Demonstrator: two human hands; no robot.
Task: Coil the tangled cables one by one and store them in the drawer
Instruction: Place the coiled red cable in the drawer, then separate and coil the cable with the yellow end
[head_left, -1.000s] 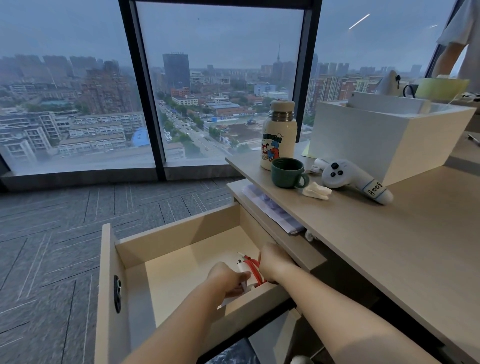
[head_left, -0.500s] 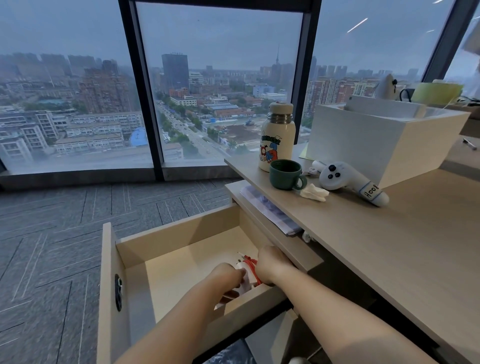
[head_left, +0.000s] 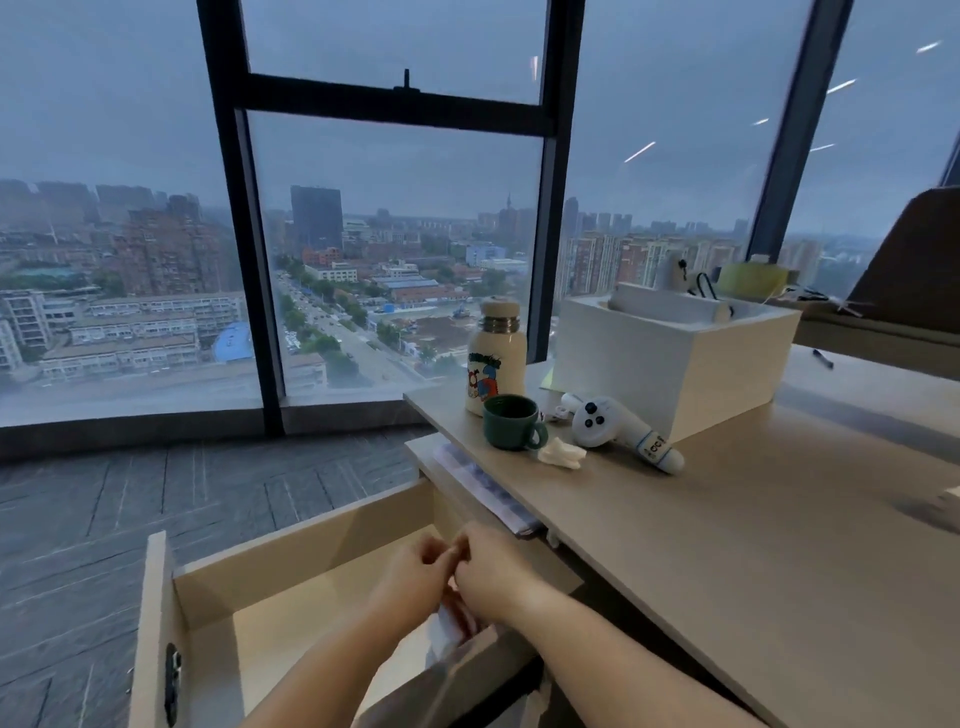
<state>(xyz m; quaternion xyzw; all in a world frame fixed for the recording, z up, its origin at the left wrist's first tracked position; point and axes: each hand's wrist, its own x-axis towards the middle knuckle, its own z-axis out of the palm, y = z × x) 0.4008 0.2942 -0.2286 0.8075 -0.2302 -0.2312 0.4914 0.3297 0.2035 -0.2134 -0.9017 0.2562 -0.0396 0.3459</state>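
I have both hands over the open drawer (head_left: 291, 540), at its near right corner beside the table (head_left: 727, 545). The left hand (head_left: 410, 579) and right hand (head_left: 493, 569) meet fingertip to fingertip, curled inward. Just below them a pale bundle with a trace of red shows, which I take to be the coiled cable (head_left: 452, 621), resting against the drawer's front wall. I cannot tell whether either grip is pinched on it or merely closed above it; the picture is blurred there.

To do this step well, I judge the coil should go down flat on the drawer floor with its loops together, and the fingers should let go only once it lies settled, so it does not spring open. The far part of the drawer floor looks bare, so laying the coil further in would leave room for others. No other cable is in view on the table, where a mug (head_left: 511, 428) and bottle (head_left: 493, 358) stand.
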